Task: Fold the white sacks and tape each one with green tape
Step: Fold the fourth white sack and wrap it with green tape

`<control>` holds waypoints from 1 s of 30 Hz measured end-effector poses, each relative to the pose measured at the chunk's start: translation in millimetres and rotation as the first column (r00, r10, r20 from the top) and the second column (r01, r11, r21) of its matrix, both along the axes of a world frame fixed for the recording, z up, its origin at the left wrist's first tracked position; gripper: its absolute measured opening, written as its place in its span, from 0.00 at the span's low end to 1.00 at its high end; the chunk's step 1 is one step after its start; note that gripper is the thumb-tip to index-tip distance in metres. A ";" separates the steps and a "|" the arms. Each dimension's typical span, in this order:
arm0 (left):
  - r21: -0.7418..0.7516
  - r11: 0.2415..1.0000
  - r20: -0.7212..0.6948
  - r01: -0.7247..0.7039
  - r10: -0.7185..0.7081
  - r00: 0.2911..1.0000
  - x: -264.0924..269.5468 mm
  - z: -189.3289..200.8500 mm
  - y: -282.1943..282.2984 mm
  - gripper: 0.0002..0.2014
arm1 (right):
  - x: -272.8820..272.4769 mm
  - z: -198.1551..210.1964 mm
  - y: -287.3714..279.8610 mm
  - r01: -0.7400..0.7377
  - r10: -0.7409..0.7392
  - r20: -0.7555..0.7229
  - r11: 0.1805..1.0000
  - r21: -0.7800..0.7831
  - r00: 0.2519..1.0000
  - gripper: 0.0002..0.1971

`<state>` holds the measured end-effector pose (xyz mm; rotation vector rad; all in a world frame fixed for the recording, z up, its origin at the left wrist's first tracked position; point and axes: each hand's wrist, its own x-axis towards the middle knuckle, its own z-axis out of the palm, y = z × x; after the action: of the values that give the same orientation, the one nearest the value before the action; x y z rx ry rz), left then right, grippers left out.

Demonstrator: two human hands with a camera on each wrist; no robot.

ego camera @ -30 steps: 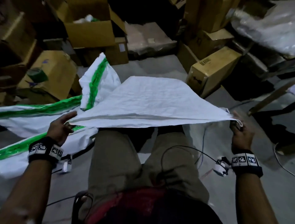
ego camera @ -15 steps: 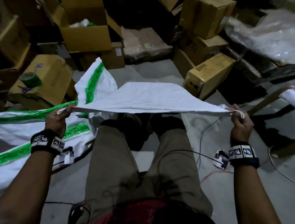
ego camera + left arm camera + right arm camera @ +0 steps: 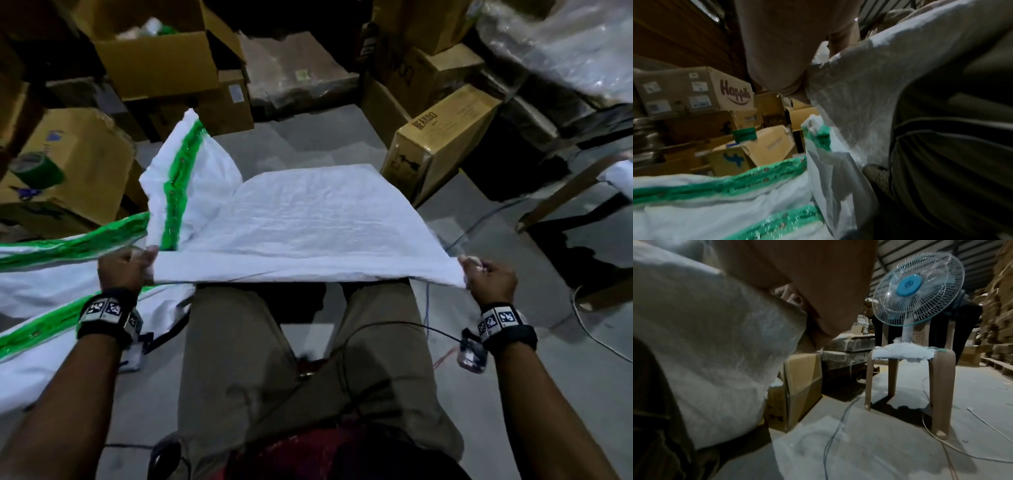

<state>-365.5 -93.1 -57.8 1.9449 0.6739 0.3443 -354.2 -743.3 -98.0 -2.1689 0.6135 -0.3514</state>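
I hold a white woven sack (image 3: 308, 219) stretched flat above my knees, with its near edge folded into a band. My left hand (image 3: 126, 265) grips the near left corner and my right hand (image 3: 486, 274) pinches the near right corner. From the wrists the sack shows as grey cloth (image 3: 869, 91) (image 3: 711, 337) draped under each hand. Sacks taped with green tape (image 3: 174, 185) (image 3: 748, 180) lie piled on the floor to my left. A roll of green tape (image 3: 37, 169) (image 3: 745, 134) sits on a cardboard box at the far left.
Cardboard boxes (image 3: 442, 137) ring the concrete floor ahead and on both sides. A brown plastic chair (image 3: 920, 369) carrying a table fan (image 3: 918, 287) stands to my right. Cables (image 3: 455, 236) trail across the floor by my right leg.
The sack's far part has dropped and spread flat where it sloped up to a peak. Both hands have drawn the near edge in over my knees, and my left hand now grips its corner.
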 end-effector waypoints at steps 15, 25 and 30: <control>0.266 0.963 -0.299 0.042 0.041 0.953 -21.3 -56.6 -17.3 0.11 | -65.3 -24.5 14.0 -0.497 0.494 -0.076 0.867 -0.038 0.866 0.13; 0.547 0.810 -0.474 0.213 0.090 0.876 -3.6 -6.2 -17.6 0.14 | -49.0 -24.3 -2.6 -0.230 0.306 0.024 0.763 -0.604 0.952 0.15; 0.906 0.292 -0.068 0.306 -0.614 0.787 -13.3 17.2 -79.8 0.08 | -57.5 -21.8 -11.0 -0.210 0.225 -0.070 0.689 -0.694 0.972 0.19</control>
<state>-378.7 -172.9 -40.7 2.8940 -0.4915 0.6963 -411.7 -754.2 -119.8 -2.9319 0.1954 -0.5400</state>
